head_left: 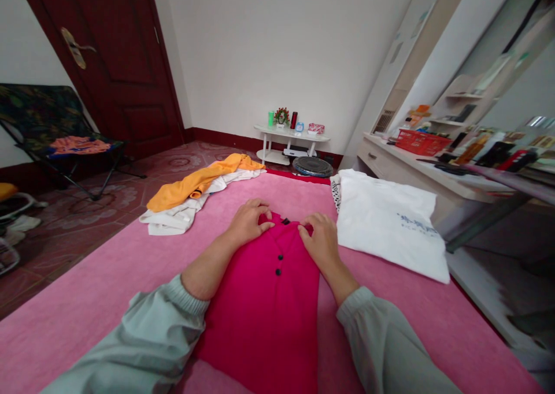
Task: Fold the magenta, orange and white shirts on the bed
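A bright pink-red buttoned shirt (264, 307) lies folded lengthwise on the pink bedspread (87, 301) right in front of me. My left hand (248, 221) rests on the shirt's left collar area, its fingers curled and pinching the fabric. My right hand (319, 240) lies on the right collar area, fingertips pressed into the cloth. Three black buttons (280, 258) run down the shirt between my hands. Both my sleeves are pale grey-green.
A folded white shirt (390, 223) lies to the right. An orange garment (199, 180) on white cloth (173, 217) lies at the bed's far left. Beyond stand a small white table (290, 133), a folding chair (52, 133), a dark door (108, 52) and a dresser (433, 168).
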Action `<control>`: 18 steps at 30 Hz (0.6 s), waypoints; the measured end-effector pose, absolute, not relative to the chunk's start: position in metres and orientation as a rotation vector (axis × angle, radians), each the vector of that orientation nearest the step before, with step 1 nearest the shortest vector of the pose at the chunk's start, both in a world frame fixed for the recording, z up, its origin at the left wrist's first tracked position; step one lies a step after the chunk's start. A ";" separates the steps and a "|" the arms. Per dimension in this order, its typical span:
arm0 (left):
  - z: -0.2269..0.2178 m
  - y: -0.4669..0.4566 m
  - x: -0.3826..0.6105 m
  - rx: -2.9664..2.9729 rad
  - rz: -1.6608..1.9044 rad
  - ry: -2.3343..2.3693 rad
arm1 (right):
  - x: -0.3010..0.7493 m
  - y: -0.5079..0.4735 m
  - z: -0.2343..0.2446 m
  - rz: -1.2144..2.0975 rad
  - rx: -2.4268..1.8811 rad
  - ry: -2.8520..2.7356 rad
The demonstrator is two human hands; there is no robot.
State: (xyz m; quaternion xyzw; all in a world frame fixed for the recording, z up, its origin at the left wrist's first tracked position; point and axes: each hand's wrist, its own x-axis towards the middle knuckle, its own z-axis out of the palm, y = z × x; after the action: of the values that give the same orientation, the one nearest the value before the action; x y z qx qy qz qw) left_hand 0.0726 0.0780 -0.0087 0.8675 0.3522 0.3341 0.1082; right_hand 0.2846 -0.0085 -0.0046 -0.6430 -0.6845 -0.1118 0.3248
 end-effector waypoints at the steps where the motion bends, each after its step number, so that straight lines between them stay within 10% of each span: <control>1: -0.009 0.078 0.073 2.551 0.973 1.053 | 0.285 -0.009 -0.005 -0.310 -1.698 -1.766; 18: -0.002 0.073 0.076 2.657 0.868 1.250 | 0.277 -0.021 -0.002 -0.363 -1.789 -1.854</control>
State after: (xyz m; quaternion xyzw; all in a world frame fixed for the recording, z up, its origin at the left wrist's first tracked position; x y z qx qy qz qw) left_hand 0.0763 0.0733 -0.0019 0.8671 0.4078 0.2833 0.0399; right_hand 0.2771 -0.0211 -0.0019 -0.6628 -0.6868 -0.1343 0.2664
